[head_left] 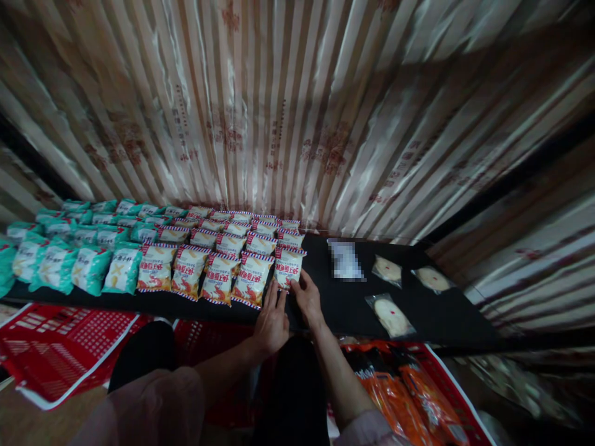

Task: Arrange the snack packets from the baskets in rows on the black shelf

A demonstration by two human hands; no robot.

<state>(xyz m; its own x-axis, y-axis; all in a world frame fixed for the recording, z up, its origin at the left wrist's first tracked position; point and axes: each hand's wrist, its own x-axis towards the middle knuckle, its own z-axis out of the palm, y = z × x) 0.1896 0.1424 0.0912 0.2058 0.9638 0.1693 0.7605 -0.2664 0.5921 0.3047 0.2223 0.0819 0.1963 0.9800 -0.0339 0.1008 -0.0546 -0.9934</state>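
Note:
Rows of red-and-white snack packets (218, 254) lie on a black shelf (344, 303). My left hand (272, 319) and my right hand (307, 296) both touch the front packet (288, 266) at the right end of the rows. The left hand's fingers are stretched against its lower left edge. The right hand's fingers curl at its lower right corner, pinching it. Teal snack packets (69, 254) fill the left part of the shelf.
Three clear-wrapped round cakes (393, 314) and a small blurred white item (344, 260) lie on the shelf's right part. Red baskets (60, 347) stand below left, orange packets (418, 390) in a red basket below right. A striped curtain (297, 111) hangs behind.

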